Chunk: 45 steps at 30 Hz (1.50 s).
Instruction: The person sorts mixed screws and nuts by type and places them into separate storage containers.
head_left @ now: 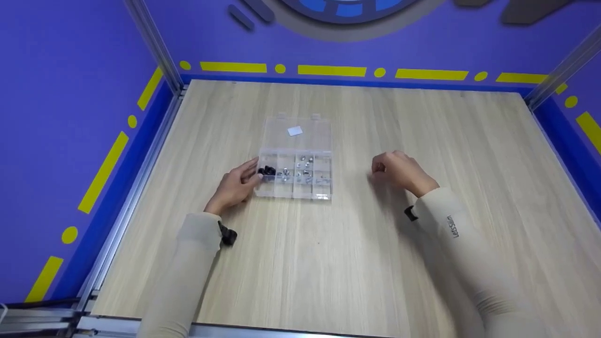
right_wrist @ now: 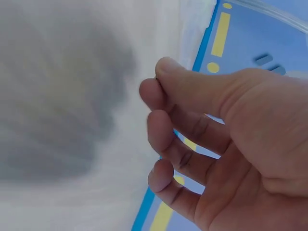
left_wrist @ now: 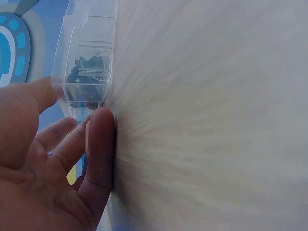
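A clear plastic compartment box lies on the table with its lid folded back. Black small parts fill one left compartment; shiny metal bits lie in several others. At the box's left side, my left hand rests with relaxed fingers, the fingertips at its wall. To the right of the box, my right hand is held over the table, fingers curled. In the right wrist view its thumb meets the index fingertip; only a tiny dark speck shows there, and no object can be made out.
A pale wood-grain table stands inside blue panels with yellow marks and metal corner posts. A small white label sits on the lid. Black straps with a small device show at the wrists.
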Available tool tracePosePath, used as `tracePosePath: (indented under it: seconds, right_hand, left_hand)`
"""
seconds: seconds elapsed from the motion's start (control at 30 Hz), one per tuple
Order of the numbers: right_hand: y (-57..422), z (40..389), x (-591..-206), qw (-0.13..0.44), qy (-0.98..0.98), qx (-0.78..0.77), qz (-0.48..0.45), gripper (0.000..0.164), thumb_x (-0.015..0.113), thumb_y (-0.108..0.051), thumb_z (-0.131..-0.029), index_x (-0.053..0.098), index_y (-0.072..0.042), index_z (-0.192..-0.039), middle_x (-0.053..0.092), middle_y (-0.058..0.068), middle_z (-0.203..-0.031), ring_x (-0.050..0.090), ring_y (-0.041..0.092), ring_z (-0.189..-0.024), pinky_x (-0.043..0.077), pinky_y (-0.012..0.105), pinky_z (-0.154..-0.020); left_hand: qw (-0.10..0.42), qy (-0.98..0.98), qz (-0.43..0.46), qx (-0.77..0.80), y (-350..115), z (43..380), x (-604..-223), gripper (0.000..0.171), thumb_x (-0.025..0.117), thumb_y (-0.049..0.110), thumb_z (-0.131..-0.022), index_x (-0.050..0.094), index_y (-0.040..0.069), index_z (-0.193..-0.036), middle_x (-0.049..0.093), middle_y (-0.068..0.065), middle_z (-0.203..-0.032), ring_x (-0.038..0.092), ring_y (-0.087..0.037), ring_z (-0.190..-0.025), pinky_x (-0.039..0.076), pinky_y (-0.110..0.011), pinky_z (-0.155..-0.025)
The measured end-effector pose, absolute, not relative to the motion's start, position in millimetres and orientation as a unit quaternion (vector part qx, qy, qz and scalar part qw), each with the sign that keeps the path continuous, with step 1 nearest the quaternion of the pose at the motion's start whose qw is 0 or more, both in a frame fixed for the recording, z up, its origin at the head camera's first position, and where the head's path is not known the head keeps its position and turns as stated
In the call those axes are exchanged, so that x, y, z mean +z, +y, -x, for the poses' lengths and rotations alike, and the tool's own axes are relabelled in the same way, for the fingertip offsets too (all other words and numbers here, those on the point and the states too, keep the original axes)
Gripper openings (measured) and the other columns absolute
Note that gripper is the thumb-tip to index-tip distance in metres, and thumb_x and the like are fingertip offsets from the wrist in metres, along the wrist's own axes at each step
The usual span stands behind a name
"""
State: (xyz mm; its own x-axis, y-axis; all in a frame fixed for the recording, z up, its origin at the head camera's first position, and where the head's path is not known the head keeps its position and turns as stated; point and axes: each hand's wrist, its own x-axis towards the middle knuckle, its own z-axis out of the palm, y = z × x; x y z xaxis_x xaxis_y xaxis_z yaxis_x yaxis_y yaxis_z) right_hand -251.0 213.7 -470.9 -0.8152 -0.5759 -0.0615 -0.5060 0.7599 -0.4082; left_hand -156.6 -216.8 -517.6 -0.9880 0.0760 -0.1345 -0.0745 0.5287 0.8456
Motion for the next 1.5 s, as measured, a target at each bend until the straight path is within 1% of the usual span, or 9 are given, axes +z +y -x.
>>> tracePosePath:
  seconds: [0.23, 0.37, 0.53, 0.63, 0.77, 0.97, 1.1, 1.33, 1.5]
  right_hand:
    - [185, 251, -458, 0.056, 0.914, -0.198, 0.349, 0.008, 0.074, 0.001, -0.090, 0.073, -0.006, -0.086, 0.071, 0.005, -0.085, 0.062, 0.021, -0.076, 0.052, 0.040, -0.069]
    - [169, 251, -450, 0.057, 0.909, -0.203, 0.360, 0.006, 0.072, -0.003, -0.093, 0.078, -0.005, -0.093, 0.075, 0.005, -0.090, 0.066, 0.020, -0.080, 0.054, 0.040, -0.072]
    - [153, 247, -445, 0.056, 0.906, -0.205, 0.367, 0.013, 0.069, -0.008, -0.098, 0.080, -0.004, -0.104, 0.077, 0.007, -0.101, 0.070, 0.021, -0.088, 0.056, 0.041, -0.077]
    - [144, 245, -446, 0.051, 0.902, -0.209, 0.375, 0.015, 0.069, -0.004, -0.098, 0.080, -0.003, -0.107, 0.077, 0.009, -0.105, 0.071, 0.022, -0.091, 0.057, 0.042, -0.079]
    - [131, 244, -446, 0.050, 0.896, -0.215, 0.385, 0.015, 0.071, 0.000, -0.095, 0.080, -0.003, -0.106, 0.077, 0.008, -0.104, 0.071, 0.021, -0.089, 0.057, 0.041, -0.077]
    - [113, 244, -450, 0.062, 0.893, -0.214, 0.391, 0.014, 0.073, 0.000, -0.093, 0.081, -0.005, -0.104, 0.077, 0.005, -0.101, 0.069, 0.019, -0.086, 0.057, 0.039, -0.076]
    - [106, 244, -454, 0.061, 0.891, -0.207, 0.399, 0.013, 0.072, -0.001, -0.094, 0.081, -0.006, -0.103, 0.077, 0.005, -0.104, 0.069, 0.020, -0.087, 0.057, 0.039, -0.076]
    - [100, 242, -458, 0.094, 0.896, -0.196, 0.386, 0.020, 0.065, 0.002, -0.097, 0.080, -0.005, -0.109, 0.076, 0.008, -0.115, 0.071, 0.023, -0.107, 0.057, 0.043, -0.090]
    - [99, 241, -459, 0.132, 0.896, -0.184, 0.381, 0.028, 0.058, 0.007, -0.097, 0.079, -0.003, -0.113, 0.074, 0.011, -0.119, 0.069, 0.027, -0.112, 0.056, 0.045, -0.094]
  left_hand:
    - [0.078, 0.875, -0.001, 0.477, -218, 156, -518, 0.060, 0.060, 0.030, -0.106, 0.038, 0.017, -0.160, 0.049, -0.011, -0.155, 0.049, -0.028, -0.140, 0.036, -0.045, -0.116]
    - [0.076, 0.876, 0.001, 0.475, -219, 157, -518, 0.060, 0.060, 0.030, -0.105, 0.039, 0.017, -0.160, 0.050, -0.011, -0.154, 0.050, -0.027, -0.139, 0.036, -0.043, -0.116]
    - [0.078, 0.876, -0.002, 0.476, -218, 157, -517, 0.060, 0.060, 0.031, -0.105, 0.039, 0.018, -0.160, 0.049, -0.010, -0.154, 0.050, -0.027, -0.140, 0.036, -0.043, -0.117]
    - [0.077, 0.875, -0.003, 0.477, -218, 157, -517, 0.060, 0.060, 0.031, -0.105, 0.039, 0.018, -0.160, 0.049, -0.010, -0.155, 0.050, -0.027, -0.140, 0.036, -0.043, -0.116]
    - [0.077, 0.876, -0.003, 0.476, -218, 157, -517, 0.060, 0.060, 0.031, -0.105, 0.038, 0.018, -0.160, 0.049, -0.010, -0.155, 0.050, -0.026, -0.140, 0.037, -0.043, -0.116]
    - [0.075, 0.879, -0.005, 0.472, -219, 156, -517, 0.061, 0.060, 0.032, -0.106, 0.038, 0.017, -0.160, 0.049, -0.009, -0.155, 0.050, -0.027, -0.139, 0.037, -0.044, -0.116]
    - [0.072, 0.879, -0.008, 0.471, -218, 156, -518, 0.061, 0.060, 0.031, -0.106, 0.038, 0.016, -0.160, 0.049, -0.009, -0.155, 0.051, -0.027, -0.139, 0.037, -0.045, -0.116]
    - [0.074, 0.872, -0.009, 0.485, -218, 157, -518, 0.060, 0.060, 0.030, -0.106, 0.038, 0.016, -0.160, 0.049, -0.010, -0.154, 0.052, -0.025, -0.138, 0.040, -0.042, -0.114]
    - [0.072, 0.870, -0.006, 0.488, -218, 156, -518, 0.060, 0.060, 0.029, -0.106, 0.039, 0.017, -0.160, 0.049, -0.010, -0.155, 0.051, -0.026, -0.139, 0.039, -0.041, -0.115]
